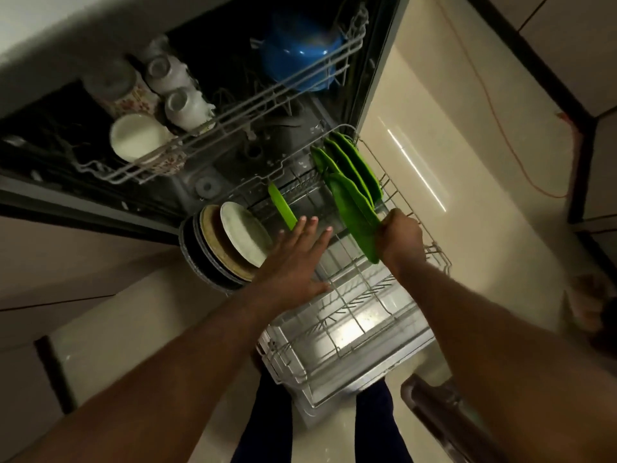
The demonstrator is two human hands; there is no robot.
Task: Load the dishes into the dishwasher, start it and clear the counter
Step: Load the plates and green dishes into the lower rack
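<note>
Gripping green plate (pixel 355 218) in lower rack (pixel 347 295): right hand (pixel 400 240).

We note a dim kitchen. The floor (pixel 434 95) is glossy cream tile. On its right side a strip of light (pixel 414 165) reflects as a thin bright diagonal line. An orange cable (pixel 495 110) trails across the floor, from the top of view down toward the right. Dark trim (pixel 576 168) edges the floor there, with pale panels (pixel 567 38) beyond it. On the left we record beige cabinet fronts (pixel 66 255), divided by thin dark seams. A pale tabletop (pixel 50 25) edge crosses the upper left corner. At lower right sits a dark, blurred object (pixel 430 406); we cannot identify it.
</note>
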